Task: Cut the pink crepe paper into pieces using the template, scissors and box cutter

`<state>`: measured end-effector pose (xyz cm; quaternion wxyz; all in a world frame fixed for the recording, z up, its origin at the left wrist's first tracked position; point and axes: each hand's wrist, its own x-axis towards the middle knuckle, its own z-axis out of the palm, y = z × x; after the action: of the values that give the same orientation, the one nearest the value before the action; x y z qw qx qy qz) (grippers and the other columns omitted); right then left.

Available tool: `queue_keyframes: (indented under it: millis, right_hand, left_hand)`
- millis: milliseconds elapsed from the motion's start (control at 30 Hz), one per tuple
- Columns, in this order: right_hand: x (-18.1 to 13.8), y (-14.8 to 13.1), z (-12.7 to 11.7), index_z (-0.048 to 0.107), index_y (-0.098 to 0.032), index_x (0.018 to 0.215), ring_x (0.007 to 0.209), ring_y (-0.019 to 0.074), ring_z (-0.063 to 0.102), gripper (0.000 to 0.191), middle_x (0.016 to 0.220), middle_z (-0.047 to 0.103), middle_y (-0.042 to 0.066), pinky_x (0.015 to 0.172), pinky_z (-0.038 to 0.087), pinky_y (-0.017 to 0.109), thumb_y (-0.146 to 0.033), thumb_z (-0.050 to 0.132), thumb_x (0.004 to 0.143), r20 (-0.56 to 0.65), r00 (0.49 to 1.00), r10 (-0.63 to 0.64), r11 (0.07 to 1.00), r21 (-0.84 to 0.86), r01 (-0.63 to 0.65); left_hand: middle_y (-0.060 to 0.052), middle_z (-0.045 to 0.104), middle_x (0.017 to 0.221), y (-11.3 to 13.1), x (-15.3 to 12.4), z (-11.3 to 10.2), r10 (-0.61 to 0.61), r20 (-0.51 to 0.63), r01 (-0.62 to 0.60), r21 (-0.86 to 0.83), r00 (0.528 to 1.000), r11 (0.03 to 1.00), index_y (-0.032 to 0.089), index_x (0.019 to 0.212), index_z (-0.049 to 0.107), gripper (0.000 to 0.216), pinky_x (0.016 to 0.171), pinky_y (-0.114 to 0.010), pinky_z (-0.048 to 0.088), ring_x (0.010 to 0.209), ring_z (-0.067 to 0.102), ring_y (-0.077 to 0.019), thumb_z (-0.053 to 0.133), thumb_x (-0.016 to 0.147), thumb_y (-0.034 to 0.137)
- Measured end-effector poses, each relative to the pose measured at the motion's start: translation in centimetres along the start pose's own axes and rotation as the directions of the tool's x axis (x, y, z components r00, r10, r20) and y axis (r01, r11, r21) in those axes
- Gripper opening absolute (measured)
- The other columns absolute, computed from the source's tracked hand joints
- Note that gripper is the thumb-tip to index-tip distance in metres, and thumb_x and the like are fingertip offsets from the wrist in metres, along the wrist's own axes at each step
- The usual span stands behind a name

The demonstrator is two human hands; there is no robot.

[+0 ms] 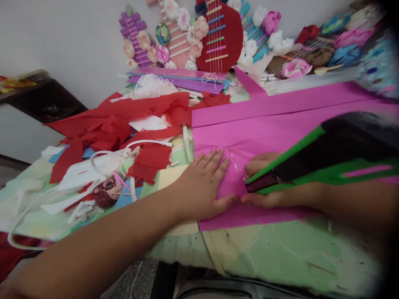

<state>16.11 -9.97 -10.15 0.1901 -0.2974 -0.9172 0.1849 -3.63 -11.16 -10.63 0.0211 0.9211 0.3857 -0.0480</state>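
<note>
The head view is showing a dark shelf (52,97) at the far left, while a white cord (18,218) is looping over the surface (280,249). Torn red paper (106,133) is lying in a heap, with a maroon bear-face ornament (106,193) resting in front of it. Behind, a purple paper guitar (134,39) and a red paper guitar (229,45) are standing among crumpled paper flowers, nearer the wall (62,33). In the middle, the person's left hand (202,187) is pressing flat on a magenta sheet (249,126), its grip spreading with fingers apart and pinching nothing. The sheet is lying on the surface under both hands, a curved row of staples (236,164) running across it between them. The right hand (269,199) is holding a green-and-black stapler (343,141), its grip pinching the nose between thumb and fingers; the palm is hiding behind the tool. At the far right, a pale blue fluffy object (382,66) is sitting by the sheet.
</note>
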Motion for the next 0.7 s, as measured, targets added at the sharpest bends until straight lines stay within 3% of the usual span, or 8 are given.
queue_keyframes:
  millis: [200,700]
  right_hand:
    - [-0.01,0.26,0.06,0.037,-0.017,0.054,0.049,0.0076,0.037,0.035,0.05,0.038,-0.004,0.045,0.025,0.022,-0.044,0.057,0.065,0.054,0.977,0.209,0.965,0.15,-0.214]
    - [0.23,0.42,0.02,0.044,-0.016,0.058,0.053,0.0095,0.043,0.041,0.055,0.045,-0.002,0.05,0.031,0.023,-0.053,0.059,0.062,-0.008,0.965,0.263,0.955,0.147,-0.259]
  left_hand:
    - [-0.02,0.013,0.14,0.14,-0.01,-0.07,-0.008,-0.008,0.008,-0.015,1.0,1.0,0.003,0.134,0.02,0.078,0.105,-0.043,0.013,0.13,0.01,-0.0299,0.021,0.081,0.061]
    - [-0.02,0.012,0.14,0.18,0.0,0.02,-0.01,-0.005,0.01,-0.021,1.0,1.0,0.004,0.135,0.02,0.079,0.104,-0.045,0.012,0.129,0.01,-0.0308,0.02,0.08,0.062]
